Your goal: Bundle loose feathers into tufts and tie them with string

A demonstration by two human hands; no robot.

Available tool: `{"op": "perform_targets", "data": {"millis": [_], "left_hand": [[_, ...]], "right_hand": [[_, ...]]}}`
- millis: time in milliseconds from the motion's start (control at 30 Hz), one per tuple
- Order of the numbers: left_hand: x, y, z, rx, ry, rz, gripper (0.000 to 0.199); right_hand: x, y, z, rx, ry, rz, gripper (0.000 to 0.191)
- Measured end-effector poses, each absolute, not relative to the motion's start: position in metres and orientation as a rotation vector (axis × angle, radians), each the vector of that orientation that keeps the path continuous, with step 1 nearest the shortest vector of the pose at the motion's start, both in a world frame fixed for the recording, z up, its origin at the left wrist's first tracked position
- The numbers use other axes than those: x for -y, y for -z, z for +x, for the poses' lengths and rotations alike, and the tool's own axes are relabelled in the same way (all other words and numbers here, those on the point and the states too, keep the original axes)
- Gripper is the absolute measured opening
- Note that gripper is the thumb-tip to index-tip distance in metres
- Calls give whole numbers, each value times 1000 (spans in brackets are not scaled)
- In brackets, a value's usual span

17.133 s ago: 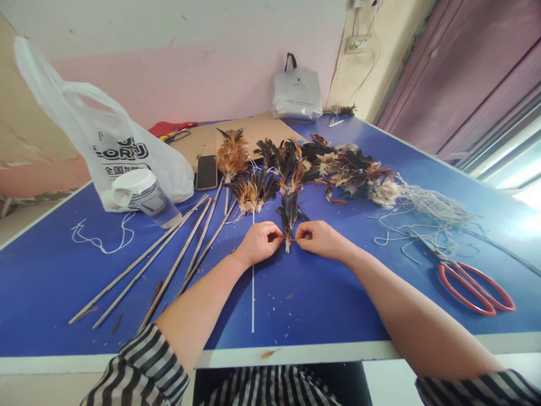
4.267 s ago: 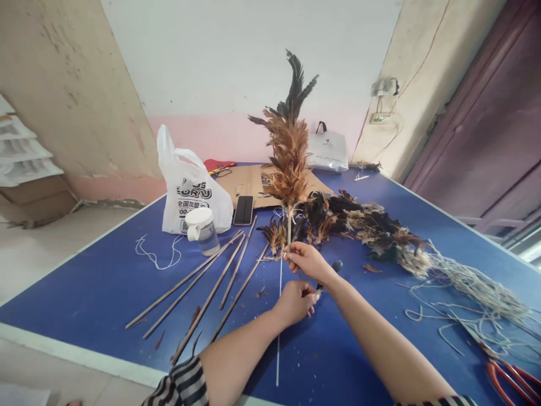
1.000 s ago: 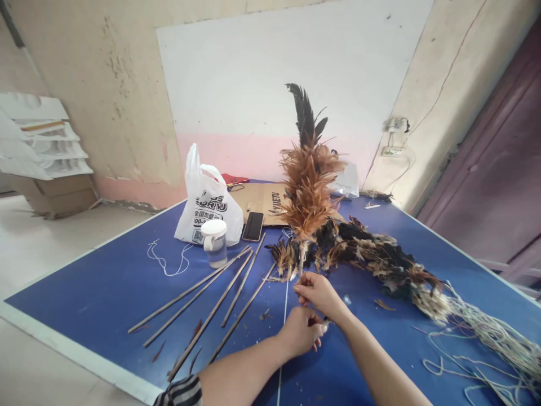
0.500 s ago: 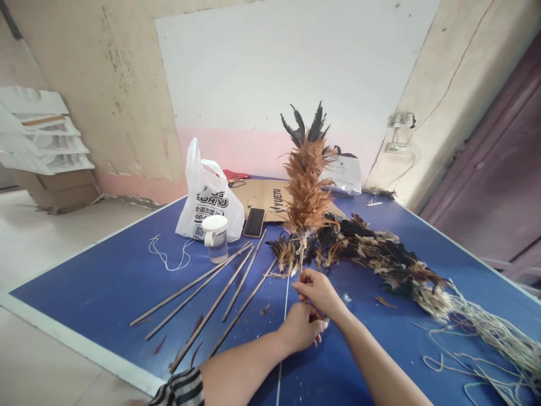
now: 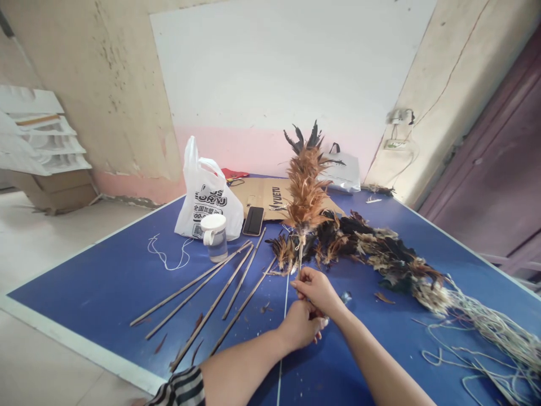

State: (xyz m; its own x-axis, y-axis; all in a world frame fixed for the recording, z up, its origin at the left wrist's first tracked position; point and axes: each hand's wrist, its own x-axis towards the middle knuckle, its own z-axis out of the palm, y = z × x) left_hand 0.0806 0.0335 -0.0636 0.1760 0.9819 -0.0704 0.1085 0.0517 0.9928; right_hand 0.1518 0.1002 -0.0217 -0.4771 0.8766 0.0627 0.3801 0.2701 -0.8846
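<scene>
A feather duster (image 5: 308, 192) with brown feathers and black ones at its tip stands upright above the table, its thin stick pointing down. My right hand (image 5: 316, 290) pinches this stick below the feathers. Just under it, my left hand (image 5: 300, 327) is closed around the lower part of the stick, whose end is hidden by my fingers. Behind the duster lies a long bundle of dark and tan feathers (image 5: 376, 251). Several bare sticks (image 5: 217, 296) lie on the blue table to the left of my hands.
A white plastic bag (image 5: 207, 197), a lidded cup (image 5: 216, 239) and a phone (image 5: 253, 220) stand or lie at the back left. Flattened cardboard (image 5: 262, 192) and a white bag (image 5: 344, 172) are behind. Tangled string (image 5: 499, 332) spreads over the right side of the blue table (image 5: 105, 282).
The feather duster's top has sunk lower in view, and its feathers look narrower, as if turned or tilted. Both hands keep nearly the same place and grip.
</scene>
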Motion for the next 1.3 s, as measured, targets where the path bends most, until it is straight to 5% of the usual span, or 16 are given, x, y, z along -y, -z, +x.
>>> {"op": "perform_targets", "data": {"millis": [1300], "left_hand": [[-33, 67, 79, -1175, -963, 1336, 6]], "right_hand": [[-99, 23, 151, 1975, -1165, -1105, 19]]}}
